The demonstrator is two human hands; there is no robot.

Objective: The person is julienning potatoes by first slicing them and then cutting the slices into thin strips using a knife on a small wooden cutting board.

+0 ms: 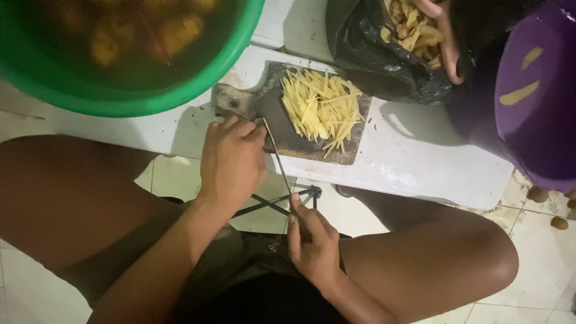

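Seated position, knees either side of a low white table (pixel 414 162). A dark, worn cutting board (pixel 282 129) lies at the near edge of the table, handle end toward our left. On it rests a heap of thin yellow potato sticks (pixel 321 108), gathered on the far right half of the board, which leaves the near left part bare where the blade works.

Our right hand (pixel 312 240) is closed around the handle of a knife (pixel 277 157). We hold it low, off the table edge above the lap, so the thin blade runs up and away from us onto the board. Its tip lies just beside our left hand (pixel 233 159).

The left hand is curled, fingers bent down at the near left edge of the board, touching it beside the blade. Whether it pins anything beneath the fingers we cannot tell; nothing shows under them.

Surroundings: a green basin (pixel 180 90) of water with yellowish peeled pieces sits at the far left. A black plastic bag (pixel 384 72) with peelings stands beyond the board. Another person's hand (pixel 447 42) reaches into it, beside a purple bowl (pixel 534 96).
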